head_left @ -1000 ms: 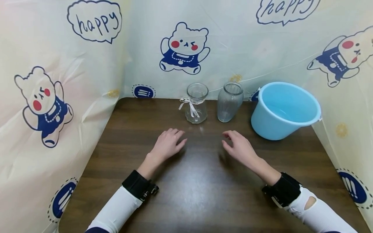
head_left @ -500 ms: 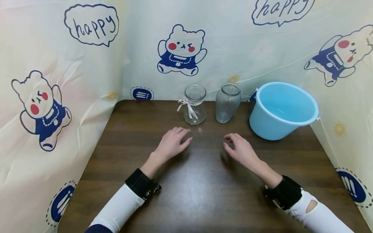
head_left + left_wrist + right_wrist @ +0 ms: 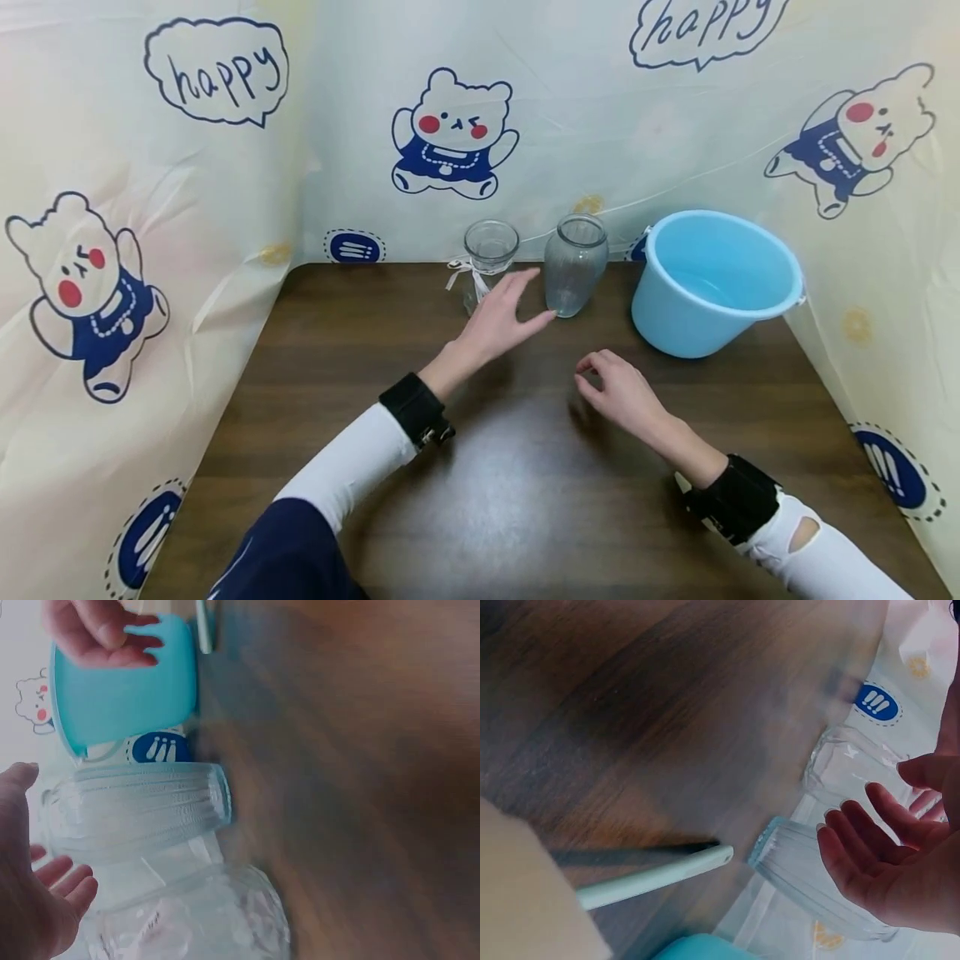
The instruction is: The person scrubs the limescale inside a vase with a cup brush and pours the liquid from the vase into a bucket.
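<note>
My left hand reaches over the table with fingers extended and thumb spread, its thumb tip overlapping the foot of a ribbed, bluish glass vase. Behind that hand, partly hidden by it, stands a clear glass vase with a white ribbon bow at its neck. Both vases are upright. In the left wrist view the ribbed vase lies just beyond my left fingers. My right hand hovers nearer to me, fingers loosely curved, holding nothing. The right wrist view shows that hand with its palm bare.
A light blue bucket stands to the right of the vases at the table's back. Patterned cloth hangs behind the brown wooden table and along its sides. A pale green handle-like bar shows in the right wrist view.
My left hand has moved forward and right, in front of the ribbon-tied vase and towards the ribbed one, its thumb spreading. The right hand has barely moved. The head view has shifted slightly.
</note>
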{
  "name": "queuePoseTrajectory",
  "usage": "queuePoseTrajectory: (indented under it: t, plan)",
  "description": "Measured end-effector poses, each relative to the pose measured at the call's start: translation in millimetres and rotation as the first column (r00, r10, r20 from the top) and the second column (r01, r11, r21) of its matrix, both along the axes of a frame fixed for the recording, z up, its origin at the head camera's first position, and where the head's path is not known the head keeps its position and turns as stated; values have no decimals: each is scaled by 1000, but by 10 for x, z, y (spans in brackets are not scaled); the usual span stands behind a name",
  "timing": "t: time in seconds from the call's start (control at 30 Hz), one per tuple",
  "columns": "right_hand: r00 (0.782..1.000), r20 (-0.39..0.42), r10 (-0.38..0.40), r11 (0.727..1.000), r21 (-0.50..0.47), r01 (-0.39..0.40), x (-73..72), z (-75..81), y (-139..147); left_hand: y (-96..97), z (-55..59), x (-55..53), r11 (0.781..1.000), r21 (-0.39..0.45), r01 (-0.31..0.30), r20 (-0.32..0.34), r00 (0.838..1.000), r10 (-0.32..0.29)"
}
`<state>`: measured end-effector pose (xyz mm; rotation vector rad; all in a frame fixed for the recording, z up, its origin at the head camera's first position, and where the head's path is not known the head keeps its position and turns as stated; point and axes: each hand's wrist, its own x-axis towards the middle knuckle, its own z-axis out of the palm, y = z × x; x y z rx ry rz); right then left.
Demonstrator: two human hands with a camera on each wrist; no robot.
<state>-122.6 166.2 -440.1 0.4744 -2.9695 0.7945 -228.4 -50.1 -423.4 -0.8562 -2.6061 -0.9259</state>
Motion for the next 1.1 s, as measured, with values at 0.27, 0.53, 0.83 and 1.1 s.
queuePoseTrajectory:
  t: [0.27, 0.53, 0.83, 1.1]
  plan:
    - [1000, 24, -5, 999, 35, 4, 5, 15, 57, 434, 39, -447, 993, 76, -94, 258, 964, 72]
    - [999, 34, -14, 999, 49, 12, 18, 7, 79, 678, -101, -770, 978, 161, -134, 363, 929, 67]
    - [999, 46, -1, 999, 53, -1, 56, -28, 64, 766, -224, -893, 954, 262, -146, 418, 908, 25]
    - [997, 80, -5, 998, 57, 1, 103, -9, 37, 768, -248, -893, 950, 289, -117, 406, 914, -11]
